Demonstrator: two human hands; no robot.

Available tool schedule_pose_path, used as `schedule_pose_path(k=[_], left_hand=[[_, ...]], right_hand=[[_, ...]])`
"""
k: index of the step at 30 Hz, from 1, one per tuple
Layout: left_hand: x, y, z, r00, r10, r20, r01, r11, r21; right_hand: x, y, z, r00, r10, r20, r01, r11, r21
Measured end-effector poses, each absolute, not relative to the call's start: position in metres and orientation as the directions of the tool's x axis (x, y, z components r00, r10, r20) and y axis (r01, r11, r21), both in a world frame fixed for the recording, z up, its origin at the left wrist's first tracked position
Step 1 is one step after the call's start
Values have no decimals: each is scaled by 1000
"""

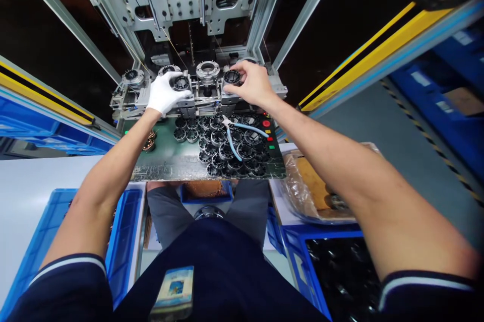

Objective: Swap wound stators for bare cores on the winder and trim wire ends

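Note:
My left hand (pixel 166 92), in a white glove, curls its thumb and fingers around a black ring-shaped motor stator (pixel 182 83) on the machine's fixture. On the right, my bare right hand (pixel 254 82) grips a similar black stator (pixel 231 77) between thumb and fingers. Between the two hands stands a metal ring holder (pixel 207 71). Below them, several more black stators (pixel 218 137) lie packed together on the green work plate (pixel 162 161). Pliers (pixel 233 135) with light blue handles rest on top of these.
Copper-wound stators (pixel 149 143) sit at the plate's left. Red, yellow and green buttons (pixel 266 124) line its right edge. The winding machine's metal plate (pixel 185 4) rises behind. Blue crates (pixel 128 231) flank me, with a plastic-lined box (pixel 312 181) on the right. Thin wires run down toward the fixture.

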State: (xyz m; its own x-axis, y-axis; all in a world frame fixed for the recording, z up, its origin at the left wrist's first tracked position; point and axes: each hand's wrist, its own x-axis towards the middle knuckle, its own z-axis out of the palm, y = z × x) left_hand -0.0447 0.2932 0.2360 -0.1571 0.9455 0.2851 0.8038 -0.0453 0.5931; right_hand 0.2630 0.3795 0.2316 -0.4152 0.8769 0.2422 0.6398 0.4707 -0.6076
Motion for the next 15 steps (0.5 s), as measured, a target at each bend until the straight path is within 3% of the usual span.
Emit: schedule_pose_path(k=[7, 11, 15], left_hand=[[-32, 276, 246, -192, 938, 290, 761, -45, 647], [-12, 233, 258, -132, 945, 301, 568, -176, 804], [15, 176, 274, 6, 973, 230, 363, -217, 906]], right_hand=[[263, 367, 241, -398, 879, 264, 523, 453, -722], [264, 300, 258, -406, 859, 312, 152, 401, -903], [270, 226, 275, -439, 833, 337, -149, 303, -941]])
